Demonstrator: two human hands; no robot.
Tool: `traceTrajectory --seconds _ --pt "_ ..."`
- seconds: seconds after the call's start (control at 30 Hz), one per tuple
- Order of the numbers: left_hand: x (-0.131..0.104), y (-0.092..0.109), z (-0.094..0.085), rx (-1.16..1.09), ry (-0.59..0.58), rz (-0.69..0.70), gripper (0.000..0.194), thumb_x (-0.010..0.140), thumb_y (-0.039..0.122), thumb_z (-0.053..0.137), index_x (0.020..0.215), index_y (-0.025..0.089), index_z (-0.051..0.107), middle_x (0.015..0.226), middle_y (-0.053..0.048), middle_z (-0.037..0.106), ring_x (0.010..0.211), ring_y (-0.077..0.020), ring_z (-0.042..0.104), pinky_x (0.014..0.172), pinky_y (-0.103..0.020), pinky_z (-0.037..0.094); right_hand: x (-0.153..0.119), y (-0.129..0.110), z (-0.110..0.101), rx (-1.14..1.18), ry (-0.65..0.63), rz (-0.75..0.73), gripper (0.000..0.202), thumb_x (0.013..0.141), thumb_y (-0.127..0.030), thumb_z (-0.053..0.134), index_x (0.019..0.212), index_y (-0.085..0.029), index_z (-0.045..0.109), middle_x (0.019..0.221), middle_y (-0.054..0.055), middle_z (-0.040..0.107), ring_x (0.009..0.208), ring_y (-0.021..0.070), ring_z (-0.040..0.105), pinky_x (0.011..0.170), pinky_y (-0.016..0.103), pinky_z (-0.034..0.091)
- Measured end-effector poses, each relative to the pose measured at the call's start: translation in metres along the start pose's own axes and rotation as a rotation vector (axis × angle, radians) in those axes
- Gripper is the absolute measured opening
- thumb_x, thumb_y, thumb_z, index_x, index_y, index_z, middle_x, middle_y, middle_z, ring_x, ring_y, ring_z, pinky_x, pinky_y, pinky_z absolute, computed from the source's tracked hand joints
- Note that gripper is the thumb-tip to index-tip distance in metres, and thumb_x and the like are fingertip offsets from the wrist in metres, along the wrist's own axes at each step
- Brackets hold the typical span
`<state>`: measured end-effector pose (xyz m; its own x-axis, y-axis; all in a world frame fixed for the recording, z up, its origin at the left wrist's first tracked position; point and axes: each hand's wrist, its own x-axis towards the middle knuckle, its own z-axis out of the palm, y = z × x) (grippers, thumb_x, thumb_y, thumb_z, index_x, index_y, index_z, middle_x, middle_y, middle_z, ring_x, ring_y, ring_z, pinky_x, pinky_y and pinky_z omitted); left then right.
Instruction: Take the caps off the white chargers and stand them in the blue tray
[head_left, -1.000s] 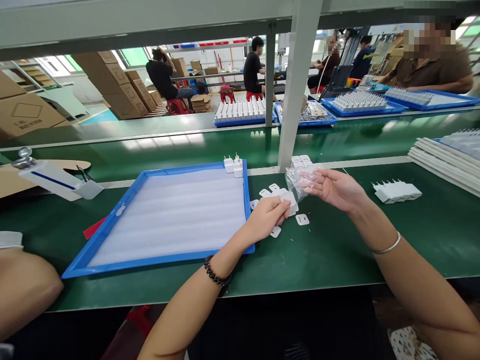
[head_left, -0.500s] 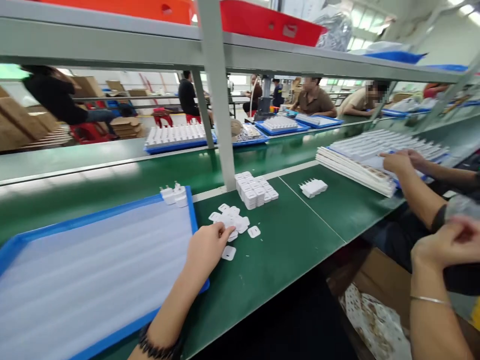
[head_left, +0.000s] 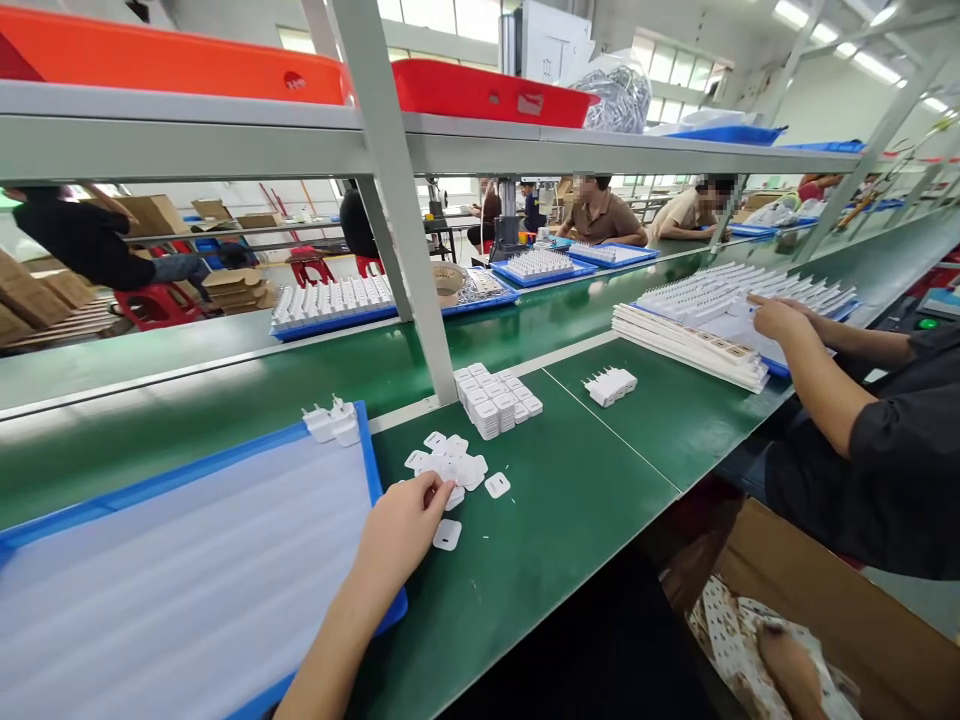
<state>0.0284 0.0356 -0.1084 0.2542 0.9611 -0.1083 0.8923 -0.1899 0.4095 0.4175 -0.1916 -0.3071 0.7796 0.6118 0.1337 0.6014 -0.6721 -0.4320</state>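
White square pieces (head_left: 452, 464) lie loosely piled on the green tabletop (head_left: 555, 520), beside the blue tray (head_left: 370, 450). The left hand (head_left: 405, 520), half closed, touches them; whether it grips one, or how the right hand is, I cannot tell.

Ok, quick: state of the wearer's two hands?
Left hand: closed at the white pieces; whether holding one cannot be told.
Right hand: blurred at the box; grip cannot be told.

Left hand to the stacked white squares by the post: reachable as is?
Probably yes: the left hand is at the loose white squares, and the stacked white squares stand just beyond. The post doesn't block the near side.
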Motion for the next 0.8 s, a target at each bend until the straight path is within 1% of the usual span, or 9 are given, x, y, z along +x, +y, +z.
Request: traceTrajectory --seconds 0.07,0.17,0.23,0.27,0.33,0.47,0.63,0.73,0.8 --pt "-0.001 0.000 -0.002 0.035 0.011 -0.016 0.037 0.097 0.044 0.034 0.070 0.021 0.047 0.076 -0.004 0.064 0.067 -0.0199 0.054 0.059 -0.028 0.031 0.039 -0.008 -0.007 0.048 0.189 0.069 0.042 0.091 -0.039 0.023 0.085 -0.029 0.063 0.059 0.009 0.057 0.047 0.0351 0.061 0.044 0.052 0.051" --pt "-0.001 0.000 -0.002 0.099 0.042 -0.020 0.036 0.098 0.040 0.034 0.070 0.021 0.047 0.079 -0.005 0.066 0.069 -0.0205 0.056 0.059 -0.028 0.030 0.106 -0.056 -0.026 0.149 0.377 0.004 0.048 0.090 -0.041 0.026 0.115 -0.014 0.059 0.103 0.024 0.068 0.096 0.0371 0.070 0.080 0.052 0.058" --pt "-0.001 -0.001 0.000 0.129 0.068 -0.006 0.036 0.099 0.039 0.034 0.072 0.021 0.049 0.081 -0.006 0.068 0.072 -0.0211 0.058 0.059 -0.028 0.029 0.139 -0.107 -0.036 0.195 0.346 -0.162 0.050 0.092 -0.045 0.030 0.119 -0.013 0.058 0.116 0.021 0.066 0.104 0.0287 0.067 0.091 0.040 0.055" --pt "0.000 -0.002 0.000 0.138 0.077 0.004 0.035 0.099 0.038 0.034 0.074 0.021 0.050 0.082 -0.007 0.068 0.073 -0.0214 0.059 0.059 -0.028 0.029 0.150 -0.133 -0.038 0.155 0.225 -0.302 0.051 0.094 -0.045 0.031 0.118 -0.011 0.059 0.116 0.021 0.064 0.105 0.0282 0.064 0.093 0.040 0.052" --pt "0.000 -0.004 0.001 0.154 0.085 0.025 0.034 0.100 0.036 0.035 0.076 0.020 0.054 0.083 -0.007 0.069 0.076 -0.0217 0.061 0.060 -0.028 0.029 0.162 -0.183 -0.037 0.122 0.099 -0.413 0.045 0.093 -0.049 0.041 0.112 -0.015 0.065 0.112 0.017 0.065 0.099 0.0254 0.064 0.089 0.036 0.051" --pt "0.000 -0.008 0.002 0.182 0.114 0.076 0.033 0.100 0.030 0.036 0.081 0.018 0.060 0.086 -0.010 0.071 0.080 -0.0234 0.065 0.062 -0.029 0.033 0.159 -0.245 -0.020 -0.019 -0.044 -0.408 0.043 0.085 -0.047 0.063 0.105 -0.010 0.068 0.114 0.023 0.062 0.099 0.0334 0.063 0.079 0.040 0.049" --pt "-0.001 -0.010 0.005 0.146 0.143 0.172 0.025 0.099 0.031 0.044 0.104 0.017 0.064 0.109 -0.012 0.071 0.104 -0.0259 0.065 0.084 -0.034 0.046 0.139 -0.273 -0.024 -0.145 -0.115 -0.441 0.029 0.086 -0.033 0.058 0.094 -0.007 0.067 0.111 0.026 0.062 0.099 0.0358 0.062 0.075 0.040 0.045" --pt "-0.004 -0.008 0.011 0.060 0.217 0.437 0.052 0.092 0.042 0.063 0.136 0.018 0.051 0.139 -0.015 0.058 0.130 -0.0305 0.053 0.108 -0.042 0.042 0.104 -0.295 -0.039 -0.115 -0.192 -0.645 0.025 0.084 -0.041 0.062 0.084 -0.016 0.062 0.099 0.014 0.063 0.086 0.0257 0.061 0.072 0.034 0.043" --pt "-0.005 -0.008 0.015 0.003 0.245 0.620 0.074 0.086 0.049 0.070 0.148 0.021 0.041 0.150 -0.017 0.049 0.139 -0.0338 0.045 0.115 -0.049 0.037 0.074 -0.316 -0.046 0.014 -0.307 -0.952 0.025 0.083 -0.043 0.064 0.079 -0.019 0.057 0.092 0.007 0.061 0.079 0.0202 0.058 0.071 0.031 0.042"
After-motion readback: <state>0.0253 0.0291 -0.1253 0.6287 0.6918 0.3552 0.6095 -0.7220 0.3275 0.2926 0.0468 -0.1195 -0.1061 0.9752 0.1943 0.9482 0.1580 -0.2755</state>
